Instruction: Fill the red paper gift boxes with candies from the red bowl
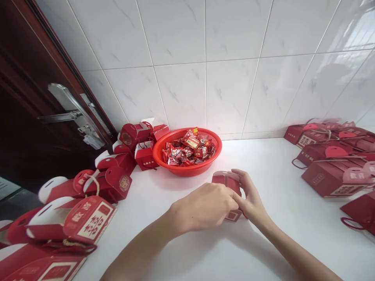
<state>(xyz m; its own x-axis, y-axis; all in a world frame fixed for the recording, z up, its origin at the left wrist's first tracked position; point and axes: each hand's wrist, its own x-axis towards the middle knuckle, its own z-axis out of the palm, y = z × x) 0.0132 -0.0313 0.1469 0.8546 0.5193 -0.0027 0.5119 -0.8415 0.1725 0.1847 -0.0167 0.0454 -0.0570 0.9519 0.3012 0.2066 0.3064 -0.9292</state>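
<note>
Head view: holding a red box (233, 182) on the table (278, 156), just near and right of the basket (187, 170), between both hands. Laying the left hand (203, 205) over the near left of the box with fingers bent inward, probably working at the top; hiding those fingertips, so leaving grip or mere touch impossible to tell. Gripping the right side of the box with the right hand (252, 200), bringing the thumb close to the left fingers, likely bracing against sliding. Resting candies (191, 143) in the basket beyond, presumably for easy reach. Lining left boxes (118, 183) along that side, many gaping, and grouping right boxes (322, 177) opposite, mostly with tops drawn together, perhaps to keep the two kinds apart. On the box itself: showing deep red card, a paler top edge at the far end, a brownish band and a pale-framed panel low on the near face; standing upright.
</note>
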